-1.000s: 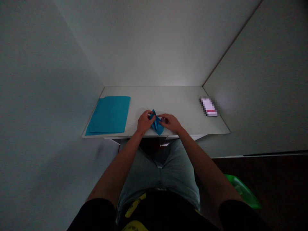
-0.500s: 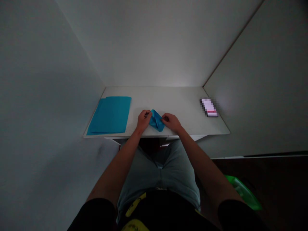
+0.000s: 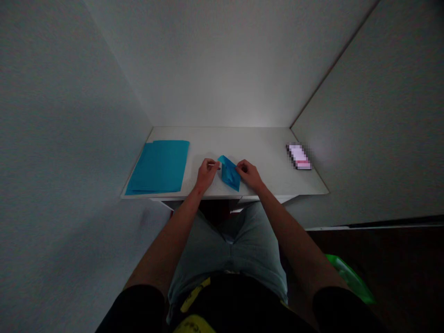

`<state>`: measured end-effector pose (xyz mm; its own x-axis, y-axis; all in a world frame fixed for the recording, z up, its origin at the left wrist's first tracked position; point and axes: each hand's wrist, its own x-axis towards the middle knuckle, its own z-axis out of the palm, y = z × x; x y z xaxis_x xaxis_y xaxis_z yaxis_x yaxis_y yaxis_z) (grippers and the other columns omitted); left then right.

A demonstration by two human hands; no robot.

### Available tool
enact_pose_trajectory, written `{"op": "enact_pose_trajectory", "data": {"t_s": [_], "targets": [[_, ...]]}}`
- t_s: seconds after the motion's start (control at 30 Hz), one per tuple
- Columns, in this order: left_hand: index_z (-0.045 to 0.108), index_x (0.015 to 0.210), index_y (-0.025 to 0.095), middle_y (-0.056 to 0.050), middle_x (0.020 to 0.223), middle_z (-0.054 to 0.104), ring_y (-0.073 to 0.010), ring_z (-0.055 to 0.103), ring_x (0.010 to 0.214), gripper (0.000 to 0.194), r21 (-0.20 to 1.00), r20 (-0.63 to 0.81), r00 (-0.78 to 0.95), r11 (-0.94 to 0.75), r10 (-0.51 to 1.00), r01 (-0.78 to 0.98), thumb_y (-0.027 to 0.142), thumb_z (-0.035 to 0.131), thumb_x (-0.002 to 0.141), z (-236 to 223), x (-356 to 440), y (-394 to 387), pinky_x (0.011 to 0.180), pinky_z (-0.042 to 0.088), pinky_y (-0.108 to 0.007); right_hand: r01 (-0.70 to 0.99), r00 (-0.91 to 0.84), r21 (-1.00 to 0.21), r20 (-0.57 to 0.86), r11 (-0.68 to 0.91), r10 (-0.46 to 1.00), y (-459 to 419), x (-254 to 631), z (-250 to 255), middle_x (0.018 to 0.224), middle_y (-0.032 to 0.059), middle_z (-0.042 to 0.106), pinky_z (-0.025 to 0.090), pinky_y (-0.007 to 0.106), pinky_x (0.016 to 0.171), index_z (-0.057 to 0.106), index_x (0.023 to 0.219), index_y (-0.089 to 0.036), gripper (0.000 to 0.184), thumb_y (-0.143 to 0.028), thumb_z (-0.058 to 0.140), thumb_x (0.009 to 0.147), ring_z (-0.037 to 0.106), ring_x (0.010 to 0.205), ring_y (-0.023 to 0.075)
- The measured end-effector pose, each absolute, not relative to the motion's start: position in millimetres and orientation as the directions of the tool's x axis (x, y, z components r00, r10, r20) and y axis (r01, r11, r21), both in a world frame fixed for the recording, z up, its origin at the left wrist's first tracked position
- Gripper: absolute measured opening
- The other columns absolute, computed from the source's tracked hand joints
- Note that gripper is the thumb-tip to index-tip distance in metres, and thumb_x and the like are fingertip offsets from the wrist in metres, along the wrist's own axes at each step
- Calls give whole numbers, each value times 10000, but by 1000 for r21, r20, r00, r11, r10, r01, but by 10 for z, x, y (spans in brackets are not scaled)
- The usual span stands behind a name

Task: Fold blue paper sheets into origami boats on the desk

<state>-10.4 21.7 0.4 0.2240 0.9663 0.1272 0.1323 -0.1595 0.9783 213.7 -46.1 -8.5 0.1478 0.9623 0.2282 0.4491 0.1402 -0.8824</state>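
A folded piece of blue origami paper (image 3: 229, 173) lies on the white table (image 3: 256, 148), near its front edge, with one corner pointing toward me. My right hand (image 3: 248, 175) presses on its right edge with curled fingers. My left hand (image 3: 207, 174) sits just left of the paper, fingertips close to its upper left corner. A thin pale streak shows at those fingertips, too small to identify.
A stack of blue paper sheets (image 3: 157, 167) lies at the table's left. A pixelated phone-sized object (image 3: 299, 156) lies at the right edge. Walls rise behind and on both sides. A green object (image 3: 350, 280) sits on the dark floor at the lower right.
The folded paper has turned slightly and shifted right. My left hand has drawn left, away from its body, while my right hand stays on its right edge.
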Motion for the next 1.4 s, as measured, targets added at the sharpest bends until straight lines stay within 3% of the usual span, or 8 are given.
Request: {"op": "enact_pose_trajectory", "data": {"t_s": [0.1,0.2,0.43,0.5,0.7,0.97,1.17,1.4], "targets": [[618,1158,226,-54,1132,746,-168,729,895,390,932,183,338,-273,923,239,462,805,911,2,-86,135,816,561,-300,475,212,-870,262,135,942,-478,2134,-77,781,4,672,501,320,660,648,985,-249,280,-521,661,922,602,690,189],[636,1251,230,-38,1065,747,-169,698,810,501,851,212,389,-365,897,378,511,832,886,26,-84,91,769,535,-310,494,264,-858,301,139,916,-500,2122,-67,786,4,671,486,312,642,651,1028,-247,299,-532,649,936,583,665,181],[717,1070,237,-21,856,743,-217,688,779,129,758,177,427,-399,887,516,326,651,1004,30,-67,129,736,474,-329,566,257,-808,363,165,896,-559,2098,-23,795,8,664,461,310,628,642,1090,-249,308,-533,612,975,547,624,169],[725,974,236,-25,843,739,-220,674,775,149,757,178,420,-397,890,519,307,601,1017,8,-68,145,739,471,-329,560,241,-809,364,177,900,-564,2095,-23,821,6,671,463,307,627,624,1138,-252,328,-535,623,972,546,621,165],[742,976,218,-25,870,742,-207,676,820,210,859,187,303,-305,934,412,293,551,1020,-1,-76,182,790,514,-312,537,41,-820,261,199,964,-538,2088,-66,1001,16,723,490,300,612,535,1385,-269,609,-479,767,863,603,645,162],[736,928,195,-72,1044,730,-196,685,962,146,906,263,187,-309,946,288,257,611,973,24,-59,215,846,551,-293,523,198,-825,360,213,912,-468,2153,-130,1075,54,741,500,300,627,555,1380,-258,447,-369,625,953,612,681,167],[676,803,205,-14,798,717,-187,664,821,263,937,197,263,-261,944,234,317,555,1007,30,-77,201,793,508,-286,521,251,-817,424,247,870,-491,2125,-76,1045,52,734,506,298,622,619,1317,-251,355,-396,605,994,599,669,158],[660,829,211,-13,792,693,-188,663,793,251,987,137,180,-150,974,63,380,562,987,35,-64,245,775,527,-288,542,90,-797,372,268,924,-560,2068,-15,1055,32,737,478,290,581,555,1383,-269,565,-495,750,904,571,604,139]]}}
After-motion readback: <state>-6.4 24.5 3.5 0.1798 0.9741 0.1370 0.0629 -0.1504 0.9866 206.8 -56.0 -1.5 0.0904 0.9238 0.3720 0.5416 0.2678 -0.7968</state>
